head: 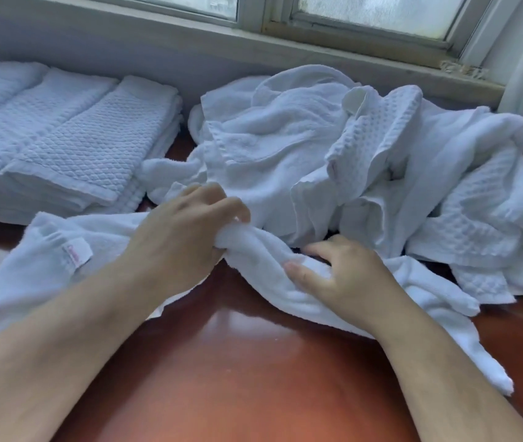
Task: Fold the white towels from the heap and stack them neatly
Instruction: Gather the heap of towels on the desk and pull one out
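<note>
While both hands grip the bunched middle of the towel (46, 266), left hand (183, 231) clenched round a fold and right hand (346, 275) pinching just beside it, its length trails toward the table's (254, 362) left and right edges, in front of the heap (317, 138).

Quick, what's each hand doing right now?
Left hand: closed, gripping a bunched part of the white towel.
Right hand: closed, fingers curled round the same towel.

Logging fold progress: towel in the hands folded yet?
Unfolded: the towel lies bunched and twisted, left hand and right hand gripping it.
</note>
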`<state>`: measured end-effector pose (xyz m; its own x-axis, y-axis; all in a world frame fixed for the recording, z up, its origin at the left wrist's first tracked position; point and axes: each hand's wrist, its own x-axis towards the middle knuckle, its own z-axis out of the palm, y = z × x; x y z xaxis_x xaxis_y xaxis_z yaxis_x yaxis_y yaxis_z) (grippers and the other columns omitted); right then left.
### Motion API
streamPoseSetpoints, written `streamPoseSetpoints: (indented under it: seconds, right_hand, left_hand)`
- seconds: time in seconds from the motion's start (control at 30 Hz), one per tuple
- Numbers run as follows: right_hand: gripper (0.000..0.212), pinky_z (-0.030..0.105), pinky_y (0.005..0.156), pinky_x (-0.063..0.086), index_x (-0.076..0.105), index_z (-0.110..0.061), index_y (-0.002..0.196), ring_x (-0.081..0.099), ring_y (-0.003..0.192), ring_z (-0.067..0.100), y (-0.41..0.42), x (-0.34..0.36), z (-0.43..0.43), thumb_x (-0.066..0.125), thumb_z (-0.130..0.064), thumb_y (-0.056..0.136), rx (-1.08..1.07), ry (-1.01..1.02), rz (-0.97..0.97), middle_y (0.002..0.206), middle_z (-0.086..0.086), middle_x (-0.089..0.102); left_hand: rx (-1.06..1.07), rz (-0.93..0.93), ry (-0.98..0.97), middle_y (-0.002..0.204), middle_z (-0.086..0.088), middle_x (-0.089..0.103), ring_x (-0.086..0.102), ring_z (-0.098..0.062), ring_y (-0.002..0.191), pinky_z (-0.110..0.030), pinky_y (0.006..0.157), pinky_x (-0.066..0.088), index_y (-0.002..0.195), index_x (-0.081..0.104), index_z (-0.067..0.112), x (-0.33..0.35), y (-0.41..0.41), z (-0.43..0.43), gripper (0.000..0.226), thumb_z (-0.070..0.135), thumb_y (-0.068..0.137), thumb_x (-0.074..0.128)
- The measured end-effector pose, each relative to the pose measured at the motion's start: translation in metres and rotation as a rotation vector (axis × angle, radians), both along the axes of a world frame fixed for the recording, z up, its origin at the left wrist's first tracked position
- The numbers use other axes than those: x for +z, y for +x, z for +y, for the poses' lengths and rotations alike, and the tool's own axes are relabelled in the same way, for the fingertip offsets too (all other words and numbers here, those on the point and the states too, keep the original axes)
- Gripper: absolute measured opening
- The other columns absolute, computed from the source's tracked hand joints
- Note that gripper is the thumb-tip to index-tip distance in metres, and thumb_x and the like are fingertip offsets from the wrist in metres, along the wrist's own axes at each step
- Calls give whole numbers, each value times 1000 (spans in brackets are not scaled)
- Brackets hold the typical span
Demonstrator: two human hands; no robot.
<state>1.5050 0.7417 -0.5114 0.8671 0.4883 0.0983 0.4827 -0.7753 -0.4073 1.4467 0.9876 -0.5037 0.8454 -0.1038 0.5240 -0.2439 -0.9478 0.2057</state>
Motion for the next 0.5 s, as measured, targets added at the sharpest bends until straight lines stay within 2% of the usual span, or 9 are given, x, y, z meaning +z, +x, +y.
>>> streamPoseSetpoints:
  seconds: [0.07,0.1,0.13,0.2,0.27,0.33,0.4,0.47,0.5]
  right_hand:
    - [59,28,68,45,65,-32,81,55,71,1,0,3,-4,48,-87,65,-20,26,110,73,-17,61]
    - [59,26,60,40,58,-26,71,50,61,2,-1,4,-6,54,-85,66,-16,32,128,64,-16,55]
    - [59,25,56,35,50,-22,65,45,56,4,-1,6,-6,59,-80,70,-5,32,113,60,-13,49]
    - [53,21,56,32,43,-22,63,45,61,6,-2,10,-5,64,-68,81,31,66,33,65,-10,46]
    - [46,17,60,36,48,-24,71,48,67,1,-3,18,-3,60,-65,87,63,106,14,71,-9,50]
    - [43,18,58,37,52,-31,81,52,67,-1,-5,29,-2,55,-74,84,84,57,79,73,-9,56]
    - [55,23,64,43,53,-40,98,56,74,0,-8,41,-2,61,-85,68,112,-107,149,85,-14,61]
    - [76,25,65,47,51,-44,108,57,83,1,-15,51,-1,70,-86,48,137,-339,172,93,-18,60]
    - [75,27,63,48,53,-41,102,58,81,3,-18,57,-1,73,-85,45,144,-416,160,91,-17,61]
  left_hand:
    - [38,-18,23,103,10,53,57,-23,101,-40,67,51,118,62,36,1,-2,2,53,23,71,83]
    - [16,-11,40,105,11,52,56,-22,104,-37,69,49,121,60,38,1,-5,4,57,29,69,83]
    - [-19,11,48,108,14,51,54,-18,106,-34,71,47,123,58,40,3,-8,5,59,39,68,81]
    - [-55,120,24,114,23,50,51,-7,104,-29,76,44,122,53,49,8,-17,8,62,68,65,65]
    - [2,309,40,108,27,53,52,2,95,-24,73,42,119,48,54,16,-21,13,65,80,59,53]
    - [60,535,148,92,25,59,55,3,83,-23,67,45,107,51,54,24,-19,20,55,75,58,60]
    - [47,710,124,78,21,65,60,2,72,-26,64,49,89,59,49,36,-17,26,37,70,60,68]
    - [5,791,-16,76,19,68,64,-2,70,-31,69,55,83,65,44,52,-20,35,42,76,55,64]
    - [-4,802,-42,77,20,69,66,-3,71,-33,71,56,83,66,43,61,-25,40,48,79,52,62]
